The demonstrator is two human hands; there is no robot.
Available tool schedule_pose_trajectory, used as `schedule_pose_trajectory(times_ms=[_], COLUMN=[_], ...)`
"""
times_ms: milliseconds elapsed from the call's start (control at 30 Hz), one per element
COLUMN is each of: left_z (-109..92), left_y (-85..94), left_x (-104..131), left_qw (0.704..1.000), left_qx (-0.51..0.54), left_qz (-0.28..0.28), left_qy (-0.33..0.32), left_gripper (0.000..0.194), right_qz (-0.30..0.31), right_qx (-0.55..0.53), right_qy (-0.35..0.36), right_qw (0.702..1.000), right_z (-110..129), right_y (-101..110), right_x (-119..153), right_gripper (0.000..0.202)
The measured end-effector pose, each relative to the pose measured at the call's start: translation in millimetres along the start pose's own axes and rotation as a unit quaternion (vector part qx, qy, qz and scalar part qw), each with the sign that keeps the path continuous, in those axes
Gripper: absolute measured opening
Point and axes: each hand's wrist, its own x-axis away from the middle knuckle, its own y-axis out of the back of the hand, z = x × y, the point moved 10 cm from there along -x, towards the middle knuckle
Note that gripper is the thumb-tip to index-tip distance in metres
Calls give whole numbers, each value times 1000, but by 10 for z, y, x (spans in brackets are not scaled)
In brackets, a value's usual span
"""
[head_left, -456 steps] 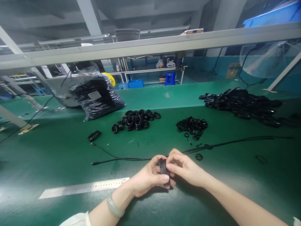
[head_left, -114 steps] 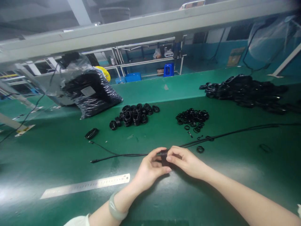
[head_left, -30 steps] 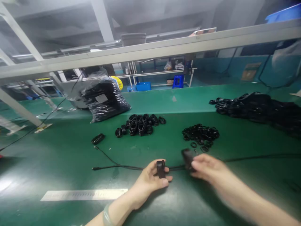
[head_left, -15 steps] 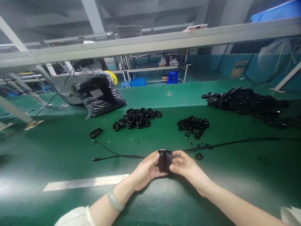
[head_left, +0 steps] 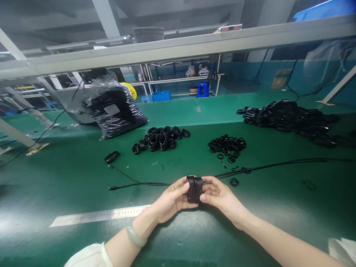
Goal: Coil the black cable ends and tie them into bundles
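black coils now side by side

A ruler is lying flat toward the near left corner of the tabletop. A clear plastic bag, bulging with dark contents and showing a white label, is slumping near the far edge, left of the middle. A pale metal rail is spanning above the tabletop, and a slanting post is standing near its far right corner. Beyond the far edge, a yellow disc is showing behind the bag, a blue stool is standing by a bench, and a cardboard box is sitting farther right.
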Motion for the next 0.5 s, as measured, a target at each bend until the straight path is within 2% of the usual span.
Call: schedule_pose_trajectory(times_ms=[133, 200, 300, 433, 500], left_z=[-28, -72, -191, -232, -267], left_y=[36, 140, 239, 103, 10], left_x=[-16, -13, 49, 132, 167], left_qw=[999, 991, 953, 901, 902], left_qx=[-47, -115, -261, -407, -404], left_qz=[-5, -50, -109, -69, -38], left_qy=[-23, -52, -113, -136, -147], left_gripper=[51, 45, 38, 47, 63], right_qz=[18, 26, 56, 108, 122], right_qx=[-4, -14, -45, -92, -107], right_qy=[-10, -13, -4, 13, 16], right_qw=[1000, 999, 997, 990, 987], right_z=[17, 33, 74, 124, 132], right_y=[-19, -27, -83, -193, -225], right_x=[9, 19, 38, 69, 78], right_gripper=[58, 58, 57, 55, 53])
